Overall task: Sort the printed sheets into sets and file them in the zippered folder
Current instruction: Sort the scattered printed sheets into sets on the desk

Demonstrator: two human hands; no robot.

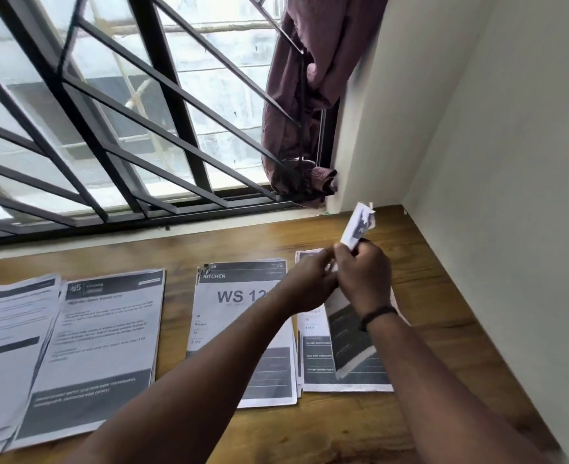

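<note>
Head view shows a small torn scrap of printed paper (358, 226) pinched between both hands, raised just above the rightmost pile of sheets (346, 363); its long axis tilts up toward one o'clock, torn end highest. The right hand (363, 274) grips its lower end with curled fingers while the left hand (313, 279) closes in against it from nine o'clock, seemingly to tear or fold the bit clear of the set. Below them three groupings of printed sheets lie flat on the tabletop (427, 296), long axes running twelve to six, headers at the far end so titles read at a glance: the "WS 12" kitchen set (239, 329) in the middle and a fanned thicker stack (59, 346) at nine o'clock. No zippered folder is visible. Behind, at twelve o'clock, stands a barred window (125, 112) with a bunched maroon cloth (303, 112).
</note>
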